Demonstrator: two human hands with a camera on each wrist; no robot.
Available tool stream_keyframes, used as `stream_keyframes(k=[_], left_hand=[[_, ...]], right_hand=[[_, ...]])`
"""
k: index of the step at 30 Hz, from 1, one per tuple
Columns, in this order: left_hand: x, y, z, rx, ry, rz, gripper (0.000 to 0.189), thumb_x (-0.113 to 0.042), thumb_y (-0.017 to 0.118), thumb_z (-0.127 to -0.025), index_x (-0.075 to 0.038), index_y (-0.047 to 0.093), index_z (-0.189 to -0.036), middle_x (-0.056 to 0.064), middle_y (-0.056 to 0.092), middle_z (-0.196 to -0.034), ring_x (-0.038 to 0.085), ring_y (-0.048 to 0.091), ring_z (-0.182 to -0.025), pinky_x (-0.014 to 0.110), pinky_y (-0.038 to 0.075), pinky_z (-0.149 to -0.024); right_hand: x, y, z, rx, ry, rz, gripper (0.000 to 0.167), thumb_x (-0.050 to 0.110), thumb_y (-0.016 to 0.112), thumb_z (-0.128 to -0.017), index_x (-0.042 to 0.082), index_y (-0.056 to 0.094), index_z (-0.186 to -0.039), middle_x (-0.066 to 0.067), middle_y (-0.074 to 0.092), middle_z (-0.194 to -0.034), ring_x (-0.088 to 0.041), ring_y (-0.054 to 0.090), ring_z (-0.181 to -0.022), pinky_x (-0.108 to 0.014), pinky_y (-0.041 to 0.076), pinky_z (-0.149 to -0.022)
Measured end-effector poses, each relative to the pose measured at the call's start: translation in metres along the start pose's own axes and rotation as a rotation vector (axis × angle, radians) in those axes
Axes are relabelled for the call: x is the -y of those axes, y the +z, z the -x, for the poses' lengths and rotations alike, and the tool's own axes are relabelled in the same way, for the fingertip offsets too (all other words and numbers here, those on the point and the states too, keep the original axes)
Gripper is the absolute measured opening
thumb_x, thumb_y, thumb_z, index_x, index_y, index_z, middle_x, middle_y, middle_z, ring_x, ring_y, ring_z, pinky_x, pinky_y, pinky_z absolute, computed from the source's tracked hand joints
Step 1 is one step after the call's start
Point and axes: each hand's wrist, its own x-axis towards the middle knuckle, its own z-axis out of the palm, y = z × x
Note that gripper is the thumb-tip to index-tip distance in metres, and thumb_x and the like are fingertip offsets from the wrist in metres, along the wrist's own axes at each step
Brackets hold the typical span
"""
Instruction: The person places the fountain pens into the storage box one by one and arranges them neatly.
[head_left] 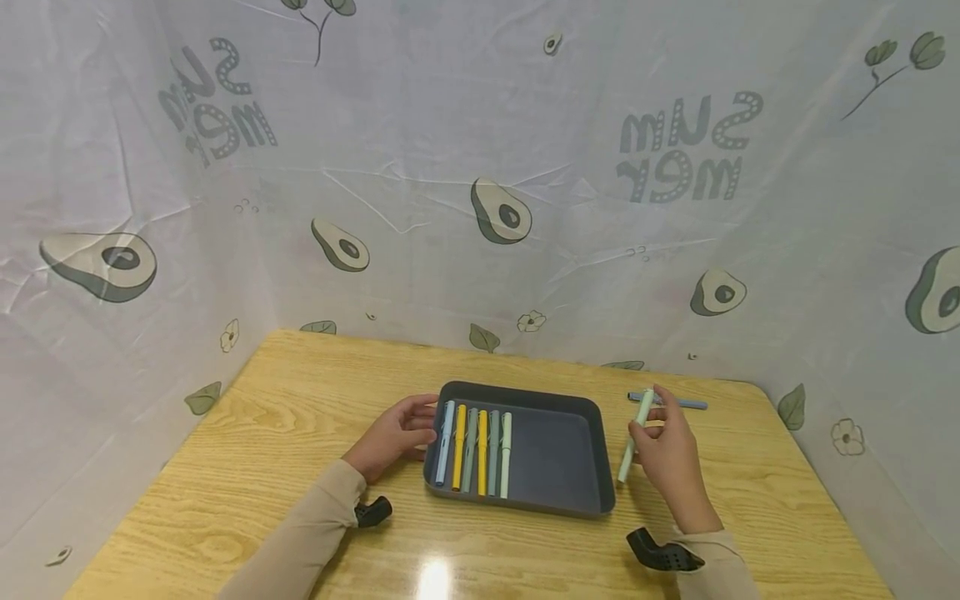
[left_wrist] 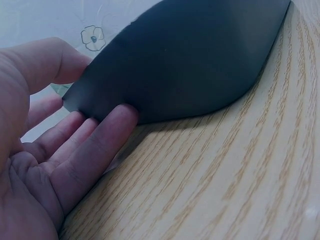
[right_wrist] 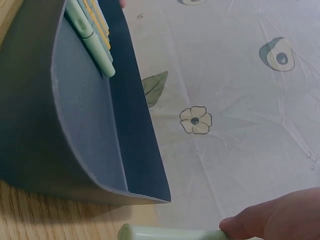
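My left hand (head_left: 397, 433) rests against the left wall of a dark grey tray (head_left: 558, 504), fingers fairly straight. In the left wrist view, fingertips (left_wrist: 125, 116) touch the tray's outer wall (left_wrist: 190, 65), the thumb at its rim. My right hand (head_left: 669, 454) pinches a pale green pen (head_left: 627, 457) between thumb and fingers, tilted, just outside the tray's right wall. The right wrist view shows only one end of this pen (right_wrist: 170, 233). In the tray's left half several pens stand in a row: light blue, yellow, grey-green and, rightmost, a pale green pen (head_left: 506, 454).
Behind my right hand a blue pen (head_left: 690, 404) lies crosswise on the wooden table (head_left: 322, 375). The tray's right half shows bare floor (head_left: 558, 454). A printed cloth (head_left: 420, 275) hangs along the table's back and sides.
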Motion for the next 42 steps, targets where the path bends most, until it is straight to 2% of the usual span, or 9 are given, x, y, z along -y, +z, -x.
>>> stream_keyframes(k=[5,12,19,27,37,42], left_hand=[[-0.002,0.000,0.000,0.000,0.000,-0.001,0.066,-0.007,0.070,-0.097,-0.012,0.041,-0.157,0.021,0.051,-0.147,0.030,0.059,-0.126,0.044,0.061,-0.086],[-0.004,0.000,-0.001,0.006,0.006,0.007,0.066,-0.006,0.070,-0.098,-0.011,0.041,-0.157,0.021,0.051,-0.147,0.030,0.060,-0.125,0.045,0.061,-0.086],[-0.003,0.000,0.000,0.011,0.008,0.013,0.066,-0.007,0.071,-0.097,-0.011,0.041,-0.157,0.021,0.051,-0.146,0.029,0.061,-0.124,0.045,0.061,-0.086],[-0.003,0.000,0.002,0.006,0.006,0.007,0.067,-0.007,0.071,-0.097,-0.010,0.040,-0.157,0.021,0.051,-0.147,0.029,0.060,-0.124,0.045,0.061,-0.086],[-0.001,-0.001,0.001,0.018,0.008,0.001,0.068,-0.007,0.070,-0.098,-0.008,0.038,-0.158,0.025,0.048,-0.148,0.031,0.059,-0.126,0.044,0.061,-0.087],[0.000,-0.001,0.001,0.013,0.008,0.008,0.066,-0.007,0.070,-0.098,-0.009,0.040,-0.157,0.023,0.050,-0.148,0.031,0.060,-0.126,0.044,0.061,-0.086]], right_hand=[[0.000,0.000,0.000,-0.007,0.007,-0.003,0.075,0.003,0.058,-0.103,0.006,0.016,-0.164,-0.024,0.047,-0.132,-0.024,0.063,-0.095,-0.033,0.063,-0.067],[0.000,-0.001,0.000,-0.022,0.013,0.000,0.074,0.003,0.059,-0.102,0.006,0.019,-0.164,-0.023,0.046,-0.127,-0.030,0.061,-0.100,-0.033,0.063,-0.066],[0.000,-0.001,0.000,-0.009,0.003,0.014,0.073,0.002,0.059,-0.102,0.003,0.019,-0.163,-0.024,0.047,-0.123,-0.027,0.059,-0.093,-0.034,0.062,-0.063],[0.003,-0.001,0.002,0.006,0.005,0.014,0.072,0.002,0.056,-0.103,0.003,0.017,-0.164,-0.026,0.048,-0.128,-0.037,0.060,-0.102,-0.034,0.062,-0.064],[0.007,-0.001,0.004,0.010,0.008,0.007,0.072,0.003,0.055,-0.103,0.004,0.017,-0.164,-0.025,0.046,-0.131,-0.036,0.059,-0.105,-0.031,0.061,-0.064],[0.011,0.000,0.005,0.008,0.003,-0.003,0.072,0.003,0.055,-0.103,0.005,0.017,-0.164,-0.024,0.047,-0.131,-0.033,0.060,-0.103,-0.033,0.062,-0.065]])
